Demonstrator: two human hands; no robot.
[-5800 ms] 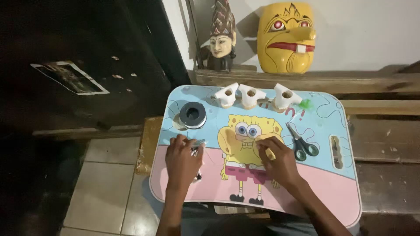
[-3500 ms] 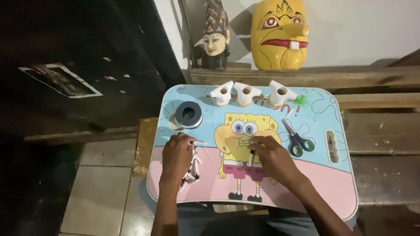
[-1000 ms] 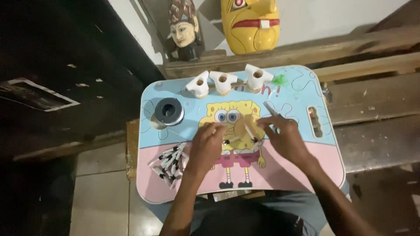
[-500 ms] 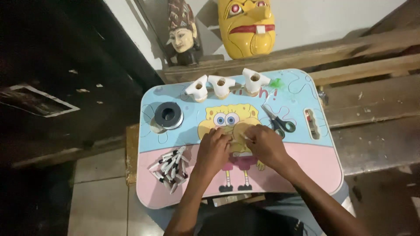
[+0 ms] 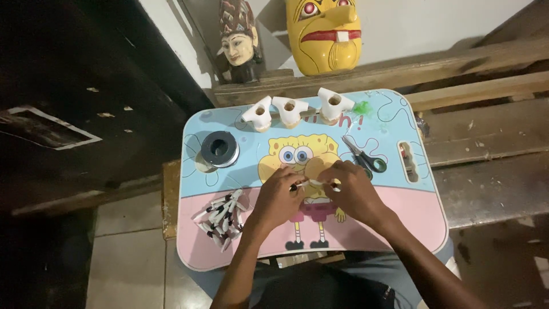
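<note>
The blue-and-pink cartoon tabletop carries three white fittings along its far edge. A tape roll lies near the left edge, scissors near the right edge, and small capped pieces are piled at the left.

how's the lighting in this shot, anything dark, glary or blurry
Head view: the lap table is evenly lit with no strong glare; the area left of it is nearly black; both hands, left hand and right hand, are sharp enough, though the small piece between their fingers is hard to make out.

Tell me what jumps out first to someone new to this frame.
The big yellow mask on the ledge at top, beside a small carved head. Below, the left hand and right hand meet over the cartoon lap table, pinching a small white piece, with a pile of similar pieces at left.
</note>
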